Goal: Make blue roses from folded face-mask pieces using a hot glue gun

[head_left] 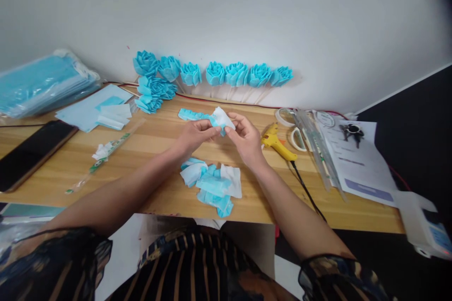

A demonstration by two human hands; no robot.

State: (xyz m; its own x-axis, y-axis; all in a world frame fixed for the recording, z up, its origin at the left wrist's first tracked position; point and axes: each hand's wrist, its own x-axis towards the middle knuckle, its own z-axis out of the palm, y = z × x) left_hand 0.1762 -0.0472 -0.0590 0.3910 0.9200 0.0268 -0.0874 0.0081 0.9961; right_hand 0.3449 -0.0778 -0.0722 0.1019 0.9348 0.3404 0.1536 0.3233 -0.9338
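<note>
Between my two hands is a small blue-and-white fabric piece (223, 118), raised over the middle of the wooden table. The fingers of my left hand (198, 135) pinch its left edge. My right hand (246, 137) grips the right side, thumb in front. Just behind the left fingers lies a row of blue folded petals (192, 114). Nearer to me, below the hands, rests a loose heap of blue and white fabric pieces (215, 186). A yellow glue gun (278, 145) lies to the right of my right hand, its black cord running toward the table's front edge.
Blue fabric roses (215, 73) on sticks lean along the wall, several more bunched at left. Left are a bag of blue masks (45, 82), cut sheets (84, 112) and a phone (35, 153). Right are tape rolls (297, 138), papers (356, 160) and keys (353, 131).
</note>
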